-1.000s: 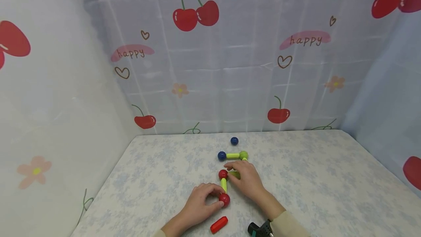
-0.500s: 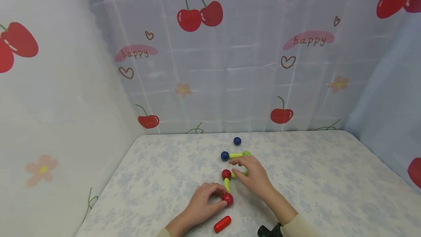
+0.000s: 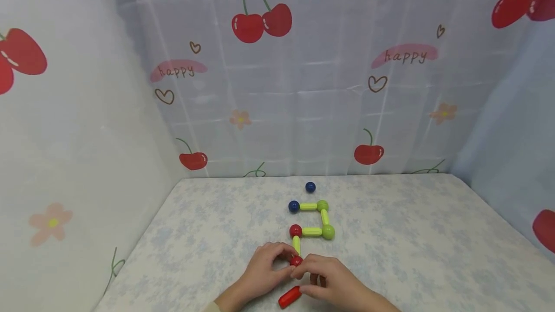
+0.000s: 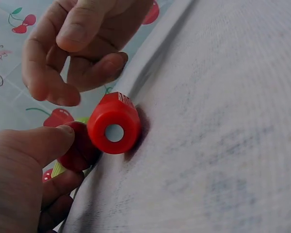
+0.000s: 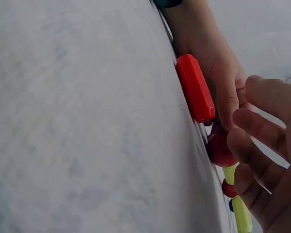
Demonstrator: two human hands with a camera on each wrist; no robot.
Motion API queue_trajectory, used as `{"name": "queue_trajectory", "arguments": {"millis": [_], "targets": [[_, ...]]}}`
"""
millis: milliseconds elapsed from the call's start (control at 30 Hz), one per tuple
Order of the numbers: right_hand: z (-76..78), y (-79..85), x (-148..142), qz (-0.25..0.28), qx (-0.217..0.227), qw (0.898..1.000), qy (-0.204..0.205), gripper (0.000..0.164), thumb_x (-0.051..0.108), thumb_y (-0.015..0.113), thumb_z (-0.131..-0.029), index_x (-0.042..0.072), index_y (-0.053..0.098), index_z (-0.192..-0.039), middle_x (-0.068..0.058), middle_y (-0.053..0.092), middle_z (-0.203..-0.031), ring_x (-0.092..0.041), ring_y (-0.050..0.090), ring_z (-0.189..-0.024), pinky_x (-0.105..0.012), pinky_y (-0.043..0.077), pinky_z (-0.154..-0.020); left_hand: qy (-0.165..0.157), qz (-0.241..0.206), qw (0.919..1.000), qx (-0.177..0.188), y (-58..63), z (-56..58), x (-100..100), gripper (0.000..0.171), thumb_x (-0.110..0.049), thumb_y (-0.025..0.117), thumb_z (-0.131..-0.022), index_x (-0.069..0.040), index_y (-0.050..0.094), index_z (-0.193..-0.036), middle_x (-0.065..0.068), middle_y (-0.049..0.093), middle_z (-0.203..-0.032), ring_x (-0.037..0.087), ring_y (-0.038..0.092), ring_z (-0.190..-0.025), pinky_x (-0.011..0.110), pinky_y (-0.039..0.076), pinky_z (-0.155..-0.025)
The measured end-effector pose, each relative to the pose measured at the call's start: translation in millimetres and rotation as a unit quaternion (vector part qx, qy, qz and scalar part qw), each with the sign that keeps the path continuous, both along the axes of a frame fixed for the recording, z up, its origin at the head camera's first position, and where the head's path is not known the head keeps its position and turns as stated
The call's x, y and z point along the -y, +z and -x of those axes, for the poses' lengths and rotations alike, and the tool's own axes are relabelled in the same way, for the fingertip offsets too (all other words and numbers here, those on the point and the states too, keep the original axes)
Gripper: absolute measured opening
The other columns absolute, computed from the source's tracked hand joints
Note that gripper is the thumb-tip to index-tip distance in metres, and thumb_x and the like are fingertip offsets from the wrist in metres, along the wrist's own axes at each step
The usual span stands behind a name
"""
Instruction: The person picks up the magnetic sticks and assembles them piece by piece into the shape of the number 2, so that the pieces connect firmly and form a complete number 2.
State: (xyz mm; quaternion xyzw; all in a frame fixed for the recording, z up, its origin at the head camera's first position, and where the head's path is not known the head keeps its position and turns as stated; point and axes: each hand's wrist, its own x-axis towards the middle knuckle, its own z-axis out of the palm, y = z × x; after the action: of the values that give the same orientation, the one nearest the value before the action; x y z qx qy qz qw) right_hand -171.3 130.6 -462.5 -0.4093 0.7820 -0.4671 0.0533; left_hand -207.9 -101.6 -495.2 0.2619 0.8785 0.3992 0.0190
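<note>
My left hand [image 3: 264, 273] pinches a red ball [image 3: 296, 261] between thumb and fingers at the near end of a magnetic ball-and-rod chain. A loose red magnetic rod [image 3: 289, 297] lies on the table just in front of it; in the left wrist view the rod [image 4: 115, 116] shows its round metal end. My right hand [image 3: 331, 280] hovers over this rod, fingers loosely bent around nothing. From the right wrist, those fingers appear apart from the rod [image 5: 195, 90]. Beyond the held ball, a yellow-green rod [image 3: 297, 244] runs to another red ball [image 3: 296, 230].
The chain bends on through yellow-green rods [image 3: 311, 231] and two green balls [image 3: 328, 231] to a blue ball [image 3: 294, 206]. A loose blue ball [image 3: 310, 187] sits near the table's back edge. A printed curtain [image 3: 277, 110] stands behind the table [image 3: 412, 235].
My right hand has left the chain's far section and come nearer, beside the left hand and over the red rod, uncovering the green balls. The left hand stays at the near red ball.
</note>
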Motion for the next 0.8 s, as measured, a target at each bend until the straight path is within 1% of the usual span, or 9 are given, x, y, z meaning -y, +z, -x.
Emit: {"name": "queue_trajectory", "arguments": {"millis": [133, 267, 333, 500, 633, 800], "targets": [[1.6, -9.5, -1.3, -0.029, 0.029, 0.999, -0.003, 0.022, 0.026, 0.067, -0.096, 0.018, 0.071, -0.116, 0.002, 0.070, -0.102, 0.008, 0.050, -0.070, -0.017, 0.048, -0.059, -0.002, -0.003, 1.0000, 0.007, -0.5, -0.6, -0.1, 0.022, -0.040, 0.069, -0.092, -0.037, 0.065, -0.113, -0.022, 0.067, -0.098, 0.000, 0.054, -0.096, 0.033, 0.039, -0.088], [2.7, -16.0, 0.3, -0.060, 0.029, 0.998, -0.008, 0.023, 0.031, 0.068, -0.095, 0.022, 0.073, -0.116, 0.011, 0.068, -0.103, 0.009, 0.050, -0.070, -0.016, 0.047, -0.061, 0.003, -0.002, 1.0000, 0.006, 0.4, -1.0, 1.2, 0.021, -0.043, 0.070, -0.091, -0.038, 0.065, -0.111, -0.022, 0.067, -0.098, 0.000, 0.054, -0.096, 0.032, 0.039, -0.087], [2.7, -17.5, 1.6, -0.068, 0.024, 0.997, -0.012, 0.022, 0.032, 0.068, -0.095, 0.024, 0.073, -0.115, 0.013, 0.068, -0.104, 0.009, 0.050, -0.070, -0.016, 0.047, -0.061, 0.003, -0.004, 1.0000, 0.004, 0.6, -0.9, 1.9, 0.021, -0.043, 0.070, -0.091, -0.038, 0.065, -0.111, -0.022, 0.068, -0.098, 0.000, 0.054, -0.096, 0.031, 0.040, -0.087], [0.5, -20.6, 4.4, -0.084, -0.007, 0.996, -0.026, 0.020, 0.031, 0.069, -0.094, 0.027, 0.073, -0.113, 0.015, 0.066, -0.106, 0.010, 0.048, -0.068, -0.015, 0.045, -0.059, 0.002, -0.005, 1.0000, -0.001, 0.4, -0.9, 2.3, 0.020, -0.044, 0.070, -0.092, -0.038, 0.065, -0.111, -0.023, 0.067, -0.098, 0.000, 0.054, -0.097, 0.031, 0.040, -0.087], [-1.7, -22.0, 6.0, -0.096, -0.026, 0.994, -0.041, 0.017, 0.030, 0.071, -0.093, 0.029, 0.073, -0.110, 0.017, 0.064, -0.104, 0.010, 0.046, -0.066, -0.014, 0.043, -0.058, 0.003, -0.002, 1.0000, -0.004, 0.4, -1.9, 1.8, 0.020, -0.044, 0.069, -0.092, -0.038, 0.065, -0.111, -0.023, 0.067, -0.098, -0.001, 0.054, -0.097, 0.032, 0.040, -0.088], [-2.4, -23.4, 5.8, -0.097, -0.040, 0.993, -0.045, 0.014, 0.031, 0.072, -0.092, 0.031, 0.071, -0.107, 0.018, 0.064, -0.102, 0.011, 0.046, -0.065, -0.013, 0.043, -0.058, 0.002, -0.004, 1.0000, -0.007, 0.4, -1.4, 1.6, 0.020, -0.043, 0.070, -0.092, -0.038, 0.065, -0.110, -0.023, 0.067, -0.098, -0.001, 0.053, -0.096, 0.031, 0.040, -0.087]]}}
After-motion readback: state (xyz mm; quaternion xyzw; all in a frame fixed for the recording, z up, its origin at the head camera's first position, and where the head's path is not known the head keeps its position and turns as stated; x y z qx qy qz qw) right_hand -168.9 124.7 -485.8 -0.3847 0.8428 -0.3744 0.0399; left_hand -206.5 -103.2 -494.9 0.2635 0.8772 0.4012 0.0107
